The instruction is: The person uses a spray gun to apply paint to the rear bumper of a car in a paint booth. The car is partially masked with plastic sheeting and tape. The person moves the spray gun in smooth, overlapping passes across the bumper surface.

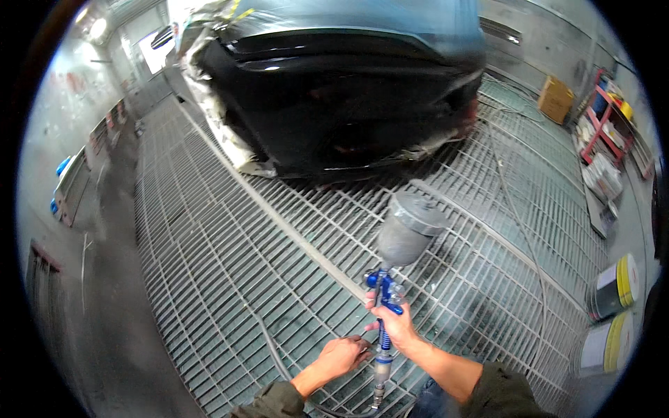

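My right hand point(396, 326) is wrapped round the blue handle of a spray gun point(385, 296). The gun stands upright, topped by a grey paint cup point(411, 226) with its lid on. Beside the handle's lower end is my left hand point(341, 357), its fingers curled together; what they hold, if anything, is hidden. An air hose point(272, 348) joins the bottom of the gun and loops off to the left. Ahead, apart from the gun, is a vehicle's glossy black bumper point(348, 104), with bluish masking film point(362, 17) above it and crumpled masking point(223, 125) along its left side.
Metal floor grating point(230, 279) lies underfoot. A thin line point(519, 209) runs across it on the right. Two yellow-rimmed buckets point(605, 345), a red shelf cart point(605, 118) and a cardboard box point(555, 99) stand along the right wall. On the left is a grey wall point(77, 104).
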The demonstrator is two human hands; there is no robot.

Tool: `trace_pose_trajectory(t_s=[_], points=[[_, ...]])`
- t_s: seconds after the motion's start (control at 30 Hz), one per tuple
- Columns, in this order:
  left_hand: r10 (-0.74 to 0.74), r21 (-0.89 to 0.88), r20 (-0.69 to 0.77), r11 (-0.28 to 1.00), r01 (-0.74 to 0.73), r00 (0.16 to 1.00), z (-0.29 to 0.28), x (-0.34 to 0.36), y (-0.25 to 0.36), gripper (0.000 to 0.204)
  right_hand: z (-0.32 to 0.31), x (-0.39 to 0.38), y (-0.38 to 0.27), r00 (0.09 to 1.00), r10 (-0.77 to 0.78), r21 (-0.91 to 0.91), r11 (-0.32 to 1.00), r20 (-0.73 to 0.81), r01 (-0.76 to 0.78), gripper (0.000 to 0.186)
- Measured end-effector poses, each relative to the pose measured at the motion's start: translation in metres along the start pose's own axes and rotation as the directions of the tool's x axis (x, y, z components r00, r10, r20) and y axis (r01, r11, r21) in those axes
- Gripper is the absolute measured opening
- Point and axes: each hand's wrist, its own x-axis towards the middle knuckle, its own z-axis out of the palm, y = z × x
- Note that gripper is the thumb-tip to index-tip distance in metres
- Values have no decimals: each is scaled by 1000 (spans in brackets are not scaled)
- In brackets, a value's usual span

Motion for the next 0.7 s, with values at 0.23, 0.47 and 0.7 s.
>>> trace_pose_trajectory(t_s=[0.23, 0.47, 0.7], points=[[-20, -17, -11, 1000, 20, 1000, -6, 2, 6, 25, -3, 4, 5, 1000, 3, -78, 997, 15, -2, 42], [-9, -22, -3, 1000, 9, 1000, -15, 5, 13, 26, -1, 6, 7, 1000, -6, -70, 997, 16, 7, 44], [-33, 5, -21, 999, 33, 999, -10, 4, 9, 28, -1, 6, 11, 999, 4, -48, 999, 35, -2, 48]])
